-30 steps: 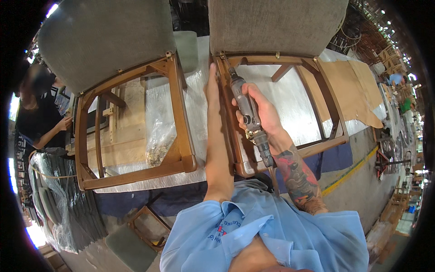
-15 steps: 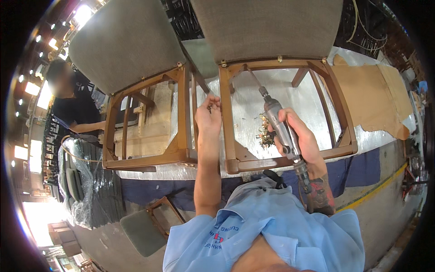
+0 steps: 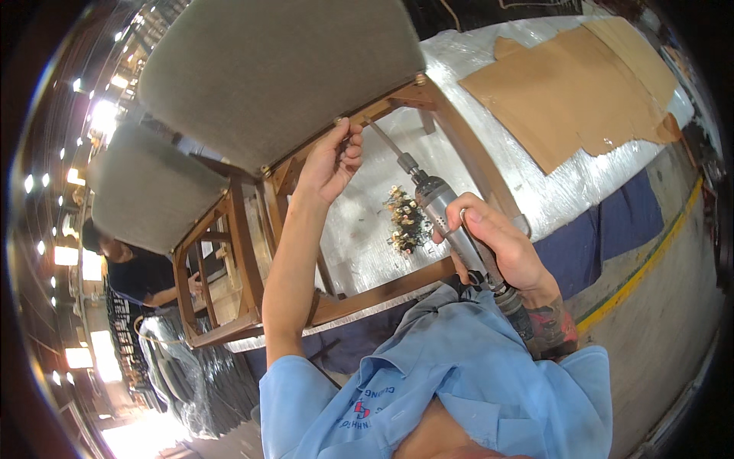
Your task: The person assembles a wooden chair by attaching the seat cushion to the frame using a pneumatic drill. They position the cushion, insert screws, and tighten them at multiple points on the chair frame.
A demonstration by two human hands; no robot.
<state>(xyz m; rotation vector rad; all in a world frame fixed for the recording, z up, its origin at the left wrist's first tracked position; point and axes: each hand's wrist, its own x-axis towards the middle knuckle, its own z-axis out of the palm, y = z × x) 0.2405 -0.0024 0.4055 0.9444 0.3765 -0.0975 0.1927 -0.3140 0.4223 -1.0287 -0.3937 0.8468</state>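
Near the middle of the frame the left hand (image 3: 330, 162) reaches up to the wooden chair frame (image 3: 382, 287), its fingers (image 3: 348, 145) pinched together at the top rail just under the grey upholstered seat (image 3: 275, 76); something small may be held between them, but it is too small to tell. Just right of and below it, the right hand (image 3: 497, 245) is clenched around the grey body of a pneumatic screwdriver (image 3: 451, 218), whose long thin bit slants up and to the left, its tip just beside the left fingertips at the rail.

Inside the open frame, between the two hands, a small heap of screws (image 3: 405, 220) lies on the surface (image 3: 550, 191), which is wrapped in shiny clear plastic film. At the upper right of the frame, flat torn sheets of brown cardboard (image 3: 581, 84) lie under that film. A dark blue cloth (image 3: 604, 237) hangs over the near edge of the surface at the right.

At the left of the frame stands a second chair (image 3: 206, 252) of the same kind, with a grey cushion and brown wooden frame, close beside the first. Beyond it, at the far left, another person in a dark shirt (image 3: 134, 268) is bent over. Below that chair, at the lower left, sits a bundle in clear plastic wrap (image 3: 176, 367). A yellow line (image 3: 650, 268) runs across the grey floor at the right. The person's light blue shirt (image 3: 459, 382), with a small red and blue emblem on the chest, fills the bottom centre.
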